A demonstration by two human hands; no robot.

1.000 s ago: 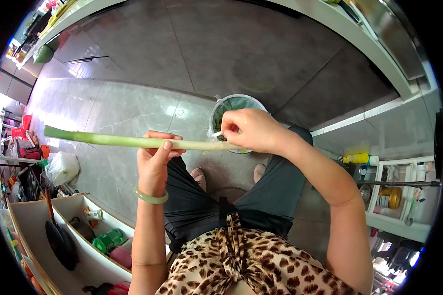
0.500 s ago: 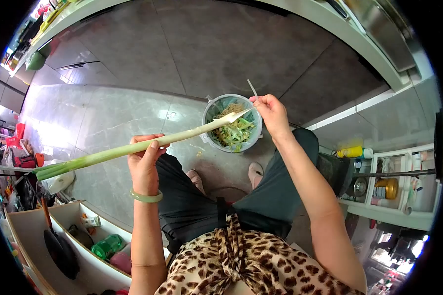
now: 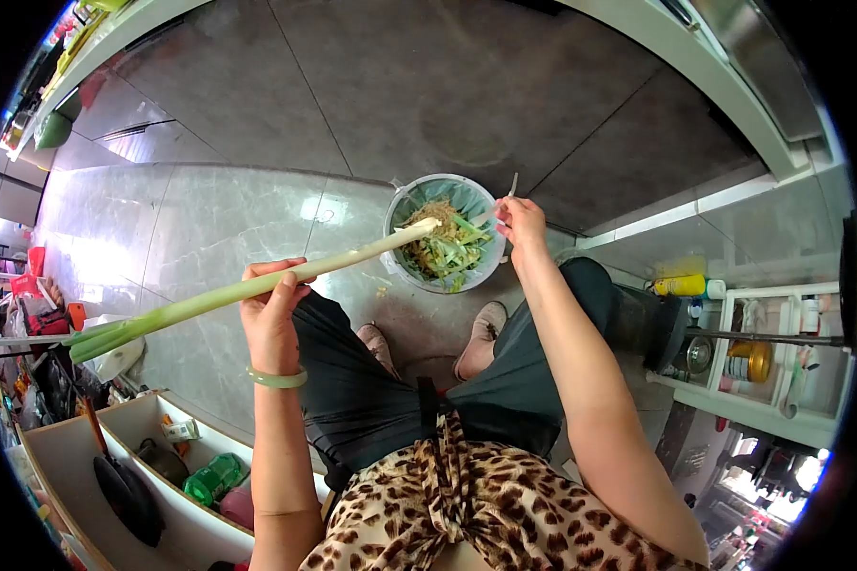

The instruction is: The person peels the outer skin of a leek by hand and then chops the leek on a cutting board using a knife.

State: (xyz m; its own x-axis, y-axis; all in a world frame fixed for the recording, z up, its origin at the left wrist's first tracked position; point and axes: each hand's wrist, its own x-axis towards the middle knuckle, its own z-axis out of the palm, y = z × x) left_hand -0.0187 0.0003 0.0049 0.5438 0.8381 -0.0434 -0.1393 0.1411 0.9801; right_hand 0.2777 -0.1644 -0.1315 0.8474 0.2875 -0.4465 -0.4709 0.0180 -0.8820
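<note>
My left hand (image 3: 274, 303), with a pale green bangle at the wrist, is closed round the middle of a long green onion (image 3: 343, 259). Its green end points left, and its white end lies above a lined bin (image 3: 390, 249) on the floor. Vegetable scraps (image 3: 440, 255) and a brown, stringy clump fill part of the bin. At the bin's right rim, my right hand (image 3: 522, 225) pinches a thin whitish strip of peel (image 3: 515, 181). One end of the strip sticks up past the fingers, and a paler piece hangs over the bin. The strip is apart from the onion's tip.
Left of my legs stands a white compartment box (image 3: 176, 476) with a dark pan (image 3: 127, 500) and a green bottle (image 3: 214, 478). A white shelf (image 3: 733, 400) with jars and a yellow bottle (image 3: 681, 285) is at the right. Dark cabinet fronts (image 3: 428, 95) rise ahead.
My right hand has moved slightly right and down, and the strip of peel has come away from the onion's white tip. My left hand keeps its hold on the onion. My right foot has shifted left.
</note>
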